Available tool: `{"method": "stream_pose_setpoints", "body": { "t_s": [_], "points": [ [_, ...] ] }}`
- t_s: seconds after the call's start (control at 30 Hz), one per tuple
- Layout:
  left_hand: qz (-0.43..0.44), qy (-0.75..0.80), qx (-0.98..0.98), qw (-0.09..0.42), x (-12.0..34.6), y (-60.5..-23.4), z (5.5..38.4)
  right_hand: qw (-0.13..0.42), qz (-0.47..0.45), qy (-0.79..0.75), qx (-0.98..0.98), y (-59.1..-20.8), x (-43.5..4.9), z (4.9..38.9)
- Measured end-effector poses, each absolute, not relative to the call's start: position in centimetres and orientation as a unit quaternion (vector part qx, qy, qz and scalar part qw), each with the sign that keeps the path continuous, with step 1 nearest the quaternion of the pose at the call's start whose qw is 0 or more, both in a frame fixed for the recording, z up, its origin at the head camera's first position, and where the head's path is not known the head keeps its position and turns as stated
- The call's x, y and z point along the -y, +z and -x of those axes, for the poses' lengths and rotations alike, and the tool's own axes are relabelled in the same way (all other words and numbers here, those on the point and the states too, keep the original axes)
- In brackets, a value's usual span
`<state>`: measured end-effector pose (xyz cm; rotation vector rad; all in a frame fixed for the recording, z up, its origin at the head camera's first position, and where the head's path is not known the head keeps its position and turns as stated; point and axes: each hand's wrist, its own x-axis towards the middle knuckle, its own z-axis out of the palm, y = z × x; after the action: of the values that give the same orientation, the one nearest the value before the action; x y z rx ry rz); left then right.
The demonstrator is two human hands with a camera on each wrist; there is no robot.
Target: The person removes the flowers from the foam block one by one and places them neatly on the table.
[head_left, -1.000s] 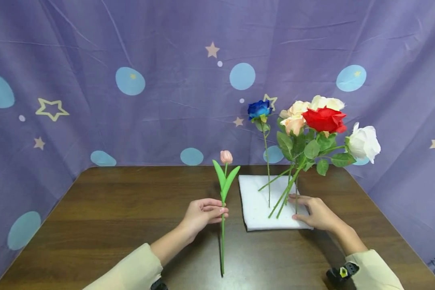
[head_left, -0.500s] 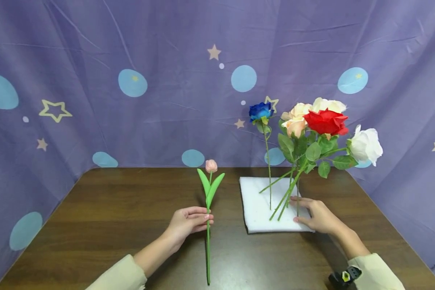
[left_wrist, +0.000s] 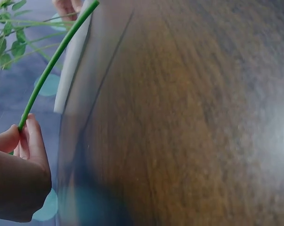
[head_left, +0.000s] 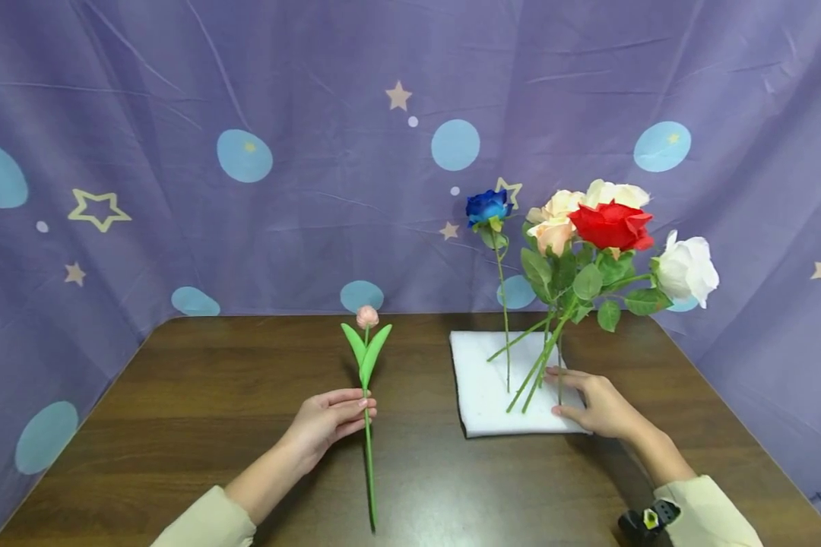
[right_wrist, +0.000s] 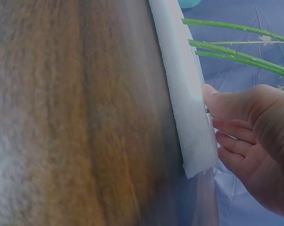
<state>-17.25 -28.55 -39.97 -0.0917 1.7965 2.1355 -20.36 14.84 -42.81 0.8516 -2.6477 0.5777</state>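
My left hand (head_left: 328, 422) pinches the green stem of a pink tulip (head_left: 367, 317) between thumb and fingers, a little below its two long leaves. The tulip stands nearly upright over the table, left of the foam; in the left wrist view its lower stem (left_wrist: 52, 63) extends past the fingers. On the white foam board (head_left: 479, 406), my right hand (head_left: 598, 403) rests at the right edge, thumb and fingers spread either side of a thin stem. Their tips touch the foam in the right wrist view. Several roses stand in the board, among them a red rose (head_left: 612, 224).
A blue rose (head_left: 489, 207) stands at the left of the group, and a white rose (head_left: 687, 267) leans out to the right above my right hand. The brown wooden table (head_left: 232, 380) ends at a purple patterned curtain (head_left: 301, 228) behind and at both sides.
My left hand has moved left with the tulip, away from the foam board, and somewhat lower in view. My right hand and the roses have stayed in place.
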Motion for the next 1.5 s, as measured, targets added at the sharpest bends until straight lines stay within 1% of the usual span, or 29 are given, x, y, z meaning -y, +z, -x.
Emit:
{"method": "stream_pose_setpoints", "body": {
  "t_s": [0.33, 0.9, 1.13, 1.5],
  "points": [
    [0.041, 0.745, -0.639, 0.188, 31.1, -40.6, 17.5, 0.161, -0.3, 0.214, 0.915, -42.8, -14.8, 20.2],
    [0.06, 0.727, -0.659, 0.186, 35.6, -40.5, 18.1, 0.175, -0.302, 0.22, 0.911, -43.2, -15.0, 20.1],
    [0.05, 0.715, -0.671, 0.19, 37.3, -40.5, 18.4, 0.177, -0.303, 0.225, 0.909, -43.3, -15.0, 20.1],
    [0.038, 0.675, -0.713, 0.183, 39.8, -40.4, 18.7, 0.175, -0.308, 0.23, 0.907, -43.3, -15.1, 20.4]
  ]
}}
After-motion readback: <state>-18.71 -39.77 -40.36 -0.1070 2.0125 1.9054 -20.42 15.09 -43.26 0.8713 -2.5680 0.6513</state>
